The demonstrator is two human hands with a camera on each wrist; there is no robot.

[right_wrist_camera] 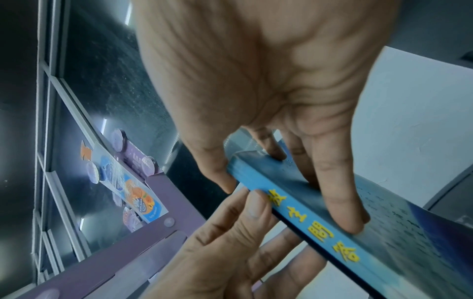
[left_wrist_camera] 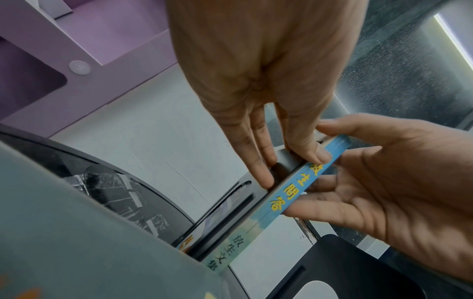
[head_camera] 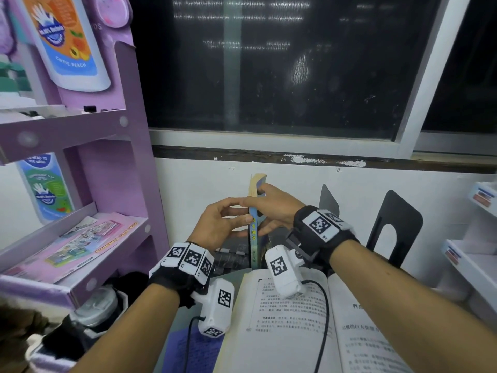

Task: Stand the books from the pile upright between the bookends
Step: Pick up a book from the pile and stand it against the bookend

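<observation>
A thin blue book (head_camera: 255, 232) with yellow spine lettering stands upright near the white wall, left of two black bookends (head_camera: 394, 230). My left hand (head_camera: 243, 211) steadies it with the thumb on the spine (left_wrist_camera: 289, 194) and straight fingers (left_wrist_camera: 258, 168) on a dark upright plate (left_wrist_camera: 238, 206) at its left side. My right hand (head_camera: 269, 208) holds the book: its fingers (right_wrist_camera: 340, 212) lie flat on the right cover (right_wrist_camera: 399, 222) and the thumb reaches over the spine (right_wrist_camera: 307, 220). An open book (head_camera: 293, 319) with printed pages lies in front, under my wrists.
A purple cardboard display shelf (head_camera: 118, 146) with leaflets stands close on the left. Behind is a dark window (head_camera: 282, 63) over a white wall. White trays (head_camera: 473, 259) sit at the right edge. A dark glossy cover (left_wrist_camera: 107, 192) lies low on the left.
</observation>
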